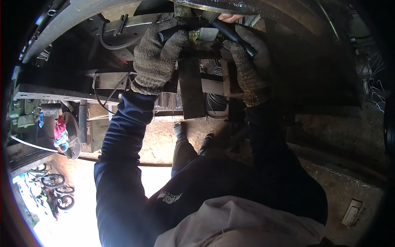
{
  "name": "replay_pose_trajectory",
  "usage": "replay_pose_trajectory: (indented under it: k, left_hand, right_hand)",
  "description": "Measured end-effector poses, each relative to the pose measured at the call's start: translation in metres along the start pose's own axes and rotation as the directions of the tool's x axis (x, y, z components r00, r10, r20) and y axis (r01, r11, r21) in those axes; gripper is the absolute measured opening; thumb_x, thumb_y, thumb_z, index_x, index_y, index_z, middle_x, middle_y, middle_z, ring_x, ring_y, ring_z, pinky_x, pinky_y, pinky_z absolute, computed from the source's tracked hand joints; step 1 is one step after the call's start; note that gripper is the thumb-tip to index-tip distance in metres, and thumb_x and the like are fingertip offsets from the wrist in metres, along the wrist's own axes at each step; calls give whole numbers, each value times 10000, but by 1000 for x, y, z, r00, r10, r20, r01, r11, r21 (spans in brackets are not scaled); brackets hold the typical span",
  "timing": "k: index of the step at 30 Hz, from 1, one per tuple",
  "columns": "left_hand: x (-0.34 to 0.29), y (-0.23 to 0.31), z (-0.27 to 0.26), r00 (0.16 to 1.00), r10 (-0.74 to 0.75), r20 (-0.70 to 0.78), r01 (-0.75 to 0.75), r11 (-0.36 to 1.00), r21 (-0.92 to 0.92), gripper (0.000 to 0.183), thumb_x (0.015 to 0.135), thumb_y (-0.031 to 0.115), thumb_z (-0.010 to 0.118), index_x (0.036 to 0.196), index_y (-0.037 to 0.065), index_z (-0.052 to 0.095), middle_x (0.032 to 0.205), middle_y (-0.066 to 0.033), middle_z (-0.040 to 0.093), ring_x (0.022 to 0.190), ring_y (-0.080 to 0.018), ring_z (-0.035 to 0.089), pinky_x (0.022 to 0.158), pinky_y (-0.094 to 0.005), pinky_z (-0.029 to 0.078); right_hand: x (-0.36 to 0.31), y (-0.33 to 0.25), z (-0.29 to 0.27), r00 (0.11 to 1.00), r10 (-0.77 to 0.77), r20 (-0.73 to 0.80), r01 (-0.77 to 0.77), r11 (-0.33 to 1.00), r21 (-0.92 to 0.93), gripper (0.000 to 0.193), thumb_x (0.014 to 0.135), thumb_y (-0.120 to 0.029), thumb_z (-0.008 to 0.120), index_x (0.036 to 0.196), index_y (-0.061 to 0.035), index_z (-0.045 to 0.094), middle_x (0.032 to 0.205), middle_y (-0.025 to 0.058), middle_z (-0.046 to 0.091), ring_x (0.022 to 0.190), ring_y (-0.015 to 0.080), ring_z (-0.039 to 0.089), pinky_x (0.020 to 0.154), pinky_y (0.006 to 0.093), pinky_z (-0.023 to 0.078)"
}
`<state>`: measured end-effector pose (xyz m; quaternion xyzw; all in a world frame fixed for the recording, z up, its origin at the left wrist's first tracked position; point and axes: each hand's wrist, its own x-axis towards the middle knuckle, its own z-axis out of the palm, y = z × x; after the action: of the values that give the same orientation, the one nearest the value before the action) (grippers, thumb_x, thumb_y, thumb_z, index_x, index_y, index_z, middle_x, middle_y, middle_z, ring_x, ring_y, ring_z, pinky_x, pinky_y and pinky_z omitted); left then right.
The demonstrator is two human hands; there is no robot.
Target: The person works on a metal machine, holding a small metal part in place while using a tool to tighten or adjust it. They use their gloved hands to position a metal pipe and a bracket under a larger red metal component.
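Observation:
Both my hands wear grey-brown knitted gloves and are raised at the top of the view, under a machine frame. My left hand [156, 55] is closed around a dark round bar [181, 29], whose end pokes out between thumb and fingers. My right hand [252, 61] grips a second black bar [228, 31] that slants down to the right across its fingers. The two bars run toward each other near a greasy metal block [207, 34]; whether they join is too dark to tell. What looks like another person's fingers [229, 17] shows just above the right bar.
A curved metal beam [263, 8] arches overhead. Below my hands is a rack with flat metal strips [191, 88] and coiled wire [217, 102]. A bright cloth [60, 131] hangs at left by a round plate. Bicycles [53, 181] stand far left; loose wires [374, 82] hang at right.

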<state>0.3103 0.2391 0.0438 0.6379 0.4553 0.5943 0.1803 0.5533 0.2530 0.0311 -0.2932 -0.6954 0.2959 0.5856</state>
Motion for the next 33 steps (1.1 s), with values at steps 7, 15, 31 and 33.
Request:
replay_pose_trajectory:
  k: [7, 15, 31, 33]
  left_hand:
    - [-1, 5, -2, 997, -62, 49, 60, 997, 55, 354, 950, 173, 717, 1291, 82, 687, 1124, -128, 716, 881, -141, 686, 758, -293, 558]
    - [-4, -31, -20, 889, 383, 251, -456, 688, 565, 333, 938, 135, 721, 1271, 146, 714, 1226, -109, 695, 922, -203, 711, 767, -317, 577]
    - [1, -4, -5, 978, 206, 11, -204, 959, 196, 386, 891, 290, 817, 1167, 47, 700, 1034, -151, 734, 904, -299, 732, 798, -376, 588]
    - [5, -13, 15, 969, 235, -80, -231, 971, 62, 400, 889, 303, 813, 1190, 65, 698, 1027, -159, 728, 941, -328, 719, 836, -405, 571]
  right_hand:
    - [-6, 12, 1, 998, 55, -13, -51, 982, 182, 407, 989, -113, 704, 1357, 5, 575, 1316, 141, 629, 1195, 212, 617, 1031, 352, 519]
    - [1, 15, -1, 997, -79, 2, 79, 997, 0, 411, 971, -95, 726, 1343, 12, 588, 1308, 149, 629, 1212, 227, 614, 1036, 350, 516]
    - [4, -22, 10, 998, -53, -31, 57, 988, 143, 377, 1019, -88, 609, 1368, 40, 549, 1350, 166, 596, 1259, 262, 575, 1097, 419, 466]
    - [-8, -19, -1, 989, 114, -98, -111, 993, 34, 405, 1021, -122, 622, 1383, 41, 541, 1354, 170, 596, 1237, 250, 587, 1081, 400, 481]
